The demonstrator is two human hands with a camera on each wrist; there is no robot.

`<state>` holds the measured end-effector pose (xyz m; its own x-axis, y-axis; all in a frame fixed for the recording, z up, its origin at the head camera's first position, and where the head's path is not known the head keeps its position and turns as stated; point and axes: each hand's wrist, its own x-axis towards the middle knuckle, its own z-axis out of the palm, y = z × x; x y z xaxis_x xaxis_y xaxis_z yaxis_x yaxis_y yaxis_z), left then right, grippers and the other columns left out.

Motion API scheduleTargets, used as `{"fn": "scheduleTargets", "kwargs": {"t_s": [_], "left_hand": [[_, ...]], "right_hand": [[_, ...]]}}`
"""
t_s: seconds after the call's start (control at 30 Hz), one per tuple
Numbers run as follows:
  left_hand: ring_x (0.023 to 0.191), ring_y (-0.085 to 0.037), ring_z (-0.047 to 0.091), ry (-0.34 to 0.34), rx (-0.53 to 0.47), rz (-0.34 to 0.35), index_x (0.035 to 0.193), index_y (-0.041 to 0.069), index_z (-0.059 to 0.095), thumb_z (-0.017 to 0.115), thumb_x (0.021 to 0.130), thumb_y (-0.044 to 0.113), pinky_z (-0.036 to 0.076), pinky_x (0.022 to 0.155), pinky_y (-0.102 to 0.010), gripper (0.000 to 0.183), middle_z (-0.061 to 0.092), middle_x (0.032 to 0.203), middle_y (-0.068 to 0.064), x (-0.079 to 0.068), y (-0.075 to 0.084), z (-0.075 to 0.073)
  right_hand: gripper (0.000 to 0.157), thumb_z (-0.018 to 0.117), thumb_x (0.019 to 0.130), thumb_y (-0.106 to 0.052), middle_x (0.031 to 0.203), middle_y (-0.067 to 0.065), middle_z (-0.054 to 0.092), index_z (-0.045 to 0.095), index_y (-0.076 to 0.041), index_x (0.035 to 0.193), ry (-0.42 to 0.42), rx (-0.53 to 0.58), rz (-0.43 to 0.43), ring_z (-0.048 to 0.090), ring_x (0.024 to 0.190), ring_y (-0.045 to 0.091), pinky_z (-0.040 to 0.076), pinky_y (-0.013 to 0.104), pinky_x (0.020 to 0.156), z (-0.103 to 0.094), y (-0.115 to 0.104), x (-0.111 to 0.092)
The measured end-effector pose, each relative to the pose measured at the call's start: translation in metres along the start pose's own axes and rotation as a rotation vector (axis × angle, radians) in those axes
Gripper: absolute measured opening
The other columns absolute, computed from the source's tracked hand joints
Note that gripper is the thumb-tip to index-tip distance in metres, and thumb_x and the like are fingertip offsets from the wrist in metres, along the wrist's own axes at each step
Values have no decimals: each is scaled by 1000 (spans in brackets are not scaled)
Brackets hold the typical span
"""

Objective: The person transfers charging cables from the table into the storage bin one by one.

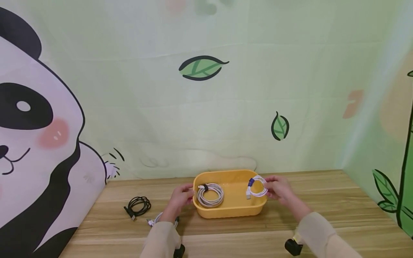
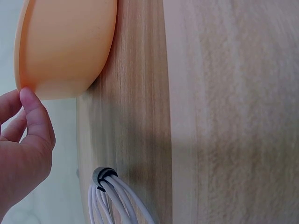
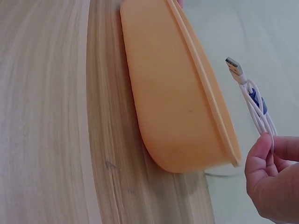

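Observation:
A yellow plastic bin (image 1: 229, 212) stands on the wooden table. My left hand (image 1: 180, 197) pinches the rim at its left end, thumb and fingertip right at the edge in the left wrist view. With thumb and fingers, my right hand (image 1: 280, 189) grips a coiled white USB cable (image 1: 258, 187) over the bin's right part. A dark blue tie binds this coil, and its metal plug (image 3: 234, 66) points away from the hand. Inside the bin, at the left, lies a thicker coiled pale cable (image 1: 210, 205) with a black tie.
Left of the bin lies a coiled black cable (image 1: 138, 207). Another white cable (image 2: 117, 191) with a black-and-grey tie rests near my left wrist, partly covered by the forearm in the head view. Behind the table hangs a printed panda backdrop (image 1: 245, 143).

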<state>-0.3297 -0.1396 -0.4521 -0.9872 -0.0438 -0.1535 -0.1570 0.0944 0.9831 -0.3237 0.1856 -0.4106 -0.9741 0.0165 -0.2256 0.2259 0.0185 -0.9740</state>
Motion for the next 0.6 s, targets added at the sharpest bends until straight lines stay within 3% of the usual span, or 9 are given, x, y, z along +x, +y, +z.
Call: {"fn": "scheduleTargets", "kwargs": {"t_s": [0.6], "left_hand": [[65, -9, 50, -4, -16, 11, 120, -7, 48, 50, 84, -2, 46, 55, -18, 36, 54, 89, -8, 0, -1, 0]], "right_hand": [[32, 52, 83, 1, 82, 7, 54, 46, 4, 114, 60, 14, 38, 49, 60, 11, 47, 19, 56, 22, 0, 6]]}}
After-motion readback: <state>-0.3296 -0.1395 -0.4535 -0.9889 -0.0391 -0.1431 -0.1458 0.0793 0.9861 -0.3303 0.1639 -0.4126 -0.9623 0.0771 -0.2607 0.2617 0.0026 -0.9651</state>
